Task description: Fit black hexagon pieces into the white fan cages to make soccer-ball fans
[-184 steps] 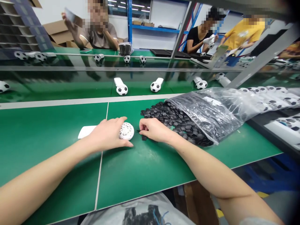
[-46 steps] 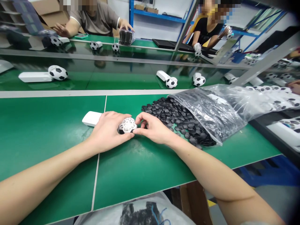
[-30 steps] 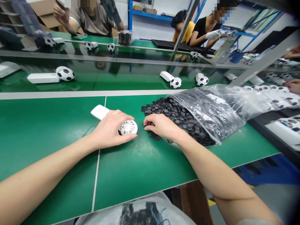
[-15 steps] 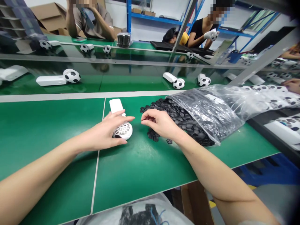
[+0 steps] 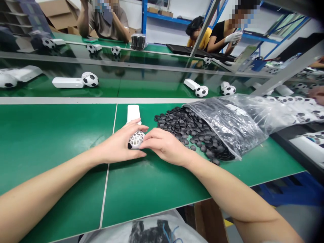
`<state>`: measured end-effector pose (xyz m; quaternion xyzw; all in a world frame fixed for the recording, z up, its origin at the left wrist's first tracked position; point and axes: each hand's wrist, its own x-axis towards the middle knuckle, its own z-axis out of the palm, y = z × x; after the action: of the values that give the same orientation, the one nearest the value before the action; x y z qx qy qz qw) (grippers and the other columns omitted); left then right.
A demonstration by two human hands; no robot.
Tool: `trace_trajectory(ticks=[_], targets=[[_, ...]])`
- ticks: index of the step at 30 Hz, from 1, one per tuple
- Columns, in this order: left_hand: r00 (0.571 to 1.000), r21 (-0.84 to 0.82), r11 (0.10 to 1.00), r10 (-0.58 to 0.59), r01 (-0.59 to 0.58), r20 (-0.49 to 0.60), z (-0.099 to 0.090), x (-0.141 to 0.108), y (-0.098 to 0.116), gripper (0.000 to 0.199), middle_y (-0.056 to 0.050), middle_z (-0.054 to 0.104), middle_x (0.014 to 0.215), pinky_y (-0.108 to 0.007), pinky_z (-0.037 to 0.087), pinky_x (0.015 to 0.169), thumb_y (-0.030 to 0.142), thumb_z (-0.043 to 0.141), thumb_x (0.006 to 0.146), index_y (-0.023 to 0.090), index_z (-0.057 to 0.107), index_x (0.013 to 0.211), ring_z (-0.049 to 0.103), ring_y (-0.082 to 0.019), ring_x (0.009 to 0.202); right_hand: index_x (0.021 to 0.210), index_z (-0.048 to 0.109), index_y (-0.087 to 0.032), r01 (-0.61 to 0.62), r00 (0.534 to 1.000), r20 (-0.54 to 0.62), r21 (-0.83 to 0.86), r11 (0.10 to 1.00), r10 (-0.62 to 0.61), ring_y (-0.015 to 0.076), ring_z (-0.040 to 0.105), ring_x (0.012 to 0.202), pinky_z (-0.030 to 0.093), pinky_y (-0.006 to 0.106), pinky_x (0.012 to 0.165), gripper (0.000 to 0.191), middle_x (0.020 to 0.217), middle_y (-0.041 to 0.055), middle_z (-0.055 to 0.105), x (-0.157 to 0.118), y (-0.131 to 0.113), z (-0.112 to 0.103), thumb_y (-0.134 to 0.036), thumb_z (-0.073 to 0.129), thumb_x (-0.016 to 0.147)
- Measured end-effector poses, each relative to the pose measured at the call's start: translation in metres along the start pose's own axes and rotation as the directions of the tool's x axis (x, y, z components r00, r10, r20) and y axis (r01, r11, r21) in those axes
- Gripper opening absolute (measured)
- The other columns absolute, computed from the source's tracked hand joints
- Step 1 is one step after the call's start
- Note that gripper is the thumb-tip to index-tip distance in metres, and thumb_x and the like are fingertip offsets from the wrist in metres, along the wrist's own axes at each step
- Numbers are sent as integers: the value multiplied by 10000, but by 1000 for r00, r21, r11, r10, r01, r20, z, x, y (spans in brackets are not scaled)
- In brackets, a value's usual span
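Note:
On the green table lies a white device with a flat handle [image 5: 133, 113] and a football-shaped, openwork head [image 5: 136, 139]; one black patch shows at the head's lower left. My left hand [image 5: 118, 142] curves around the head from the left, its fingers behind and the thumb in front. From the right, my right hand [image 5: 165, 145] touches the head with fingertips pinched together. Whatever is between those fingertips is hidden. Beyond my right hand, many small black pentagon pieces [image 5: 174, 118] spill from a clear plastic bag [image 5: 235, 123].
Past a pale strip [image 5: 83, 100], several finished football devices [image 5: 90, 79] lie on a green surface. A slanted metal post [image 5: 286, 69] rises at the right, above a black tray [image 5: 288, 141]. Co-workers sit opposite; one wears white gloves [image 5: 233, 37].
My right hand has moved left from beside the black pieces to the football head. My left hand stays around the head. The view has shifted slightly.

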<state>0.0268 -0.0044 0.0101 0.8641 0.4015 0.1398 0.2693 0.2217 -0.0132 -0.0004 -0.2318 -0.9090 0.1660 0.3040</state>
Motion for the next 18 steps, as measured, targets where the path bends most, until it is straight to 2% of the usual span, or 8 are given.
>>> trace_trajectory(ticks=[2,5,8,11,14,18], targets=[[1000,11,1000,5,-5,-18,1,1,1,526,-83,381,1377,-422,282,1059,397,579,750,199,420,1211,207,-250,1336,869,607,-176,17,999,-35,-9,1000,-18,152,546,844,450,290,775,167,844,52,617,2,0,5,-149,442,878],[998,23,999,31,-30,-51,4,1,2,406,-86,375,1381,-410,280,1060,312,516,788,190,440,1168,210,-237,1336,901,548,-187,-88,988,-123,59,994,95,143,538,825,453,286,767,60,865,34,586,4,4,10,-188,519,848],[994,-3,999,38,-39,-101,6,1,0,420,-92,391,1366,-413,284,1055,263,526,761,185,435,1163,236,-252,1324,931,504,-192,-245,948,-170,153,957,270,154,522,843,463,271,695,276,908,36,537,4,11,11,-306,669,741],[988,-81,995,42,-54,-148,9,1,-2,514,-83,505,1244,-422,309,1036,229,532,740,191,371,1226,363,-256,1252,970,488,-198,-332,920,-163,161,929,357,166,509,879,455,273,681,423,981,46,500,5,18,13,-392,716,671],[983,-141,988,42,-67,-176,12,1,-3,604,-78,532,1197,-429,331,1017,198,528,730,202,298,1289,457,-242,1167,977,478,-200,-396,899,-147,133,909,413,158,512,852,445,275,678,472,1026,47,483,6,22,13,-442,715,650],[982,-127,990,41,-65,-183,16,1,-1,586,-77,517,1234,-465,268,1053,178,540,706,211,363,1264,301,-261,1288,884,519,-189,-449,891,-39,50,892,451,140,520,776,425,256,677,318,864,9,542,7,22,1,-421,661,720]])
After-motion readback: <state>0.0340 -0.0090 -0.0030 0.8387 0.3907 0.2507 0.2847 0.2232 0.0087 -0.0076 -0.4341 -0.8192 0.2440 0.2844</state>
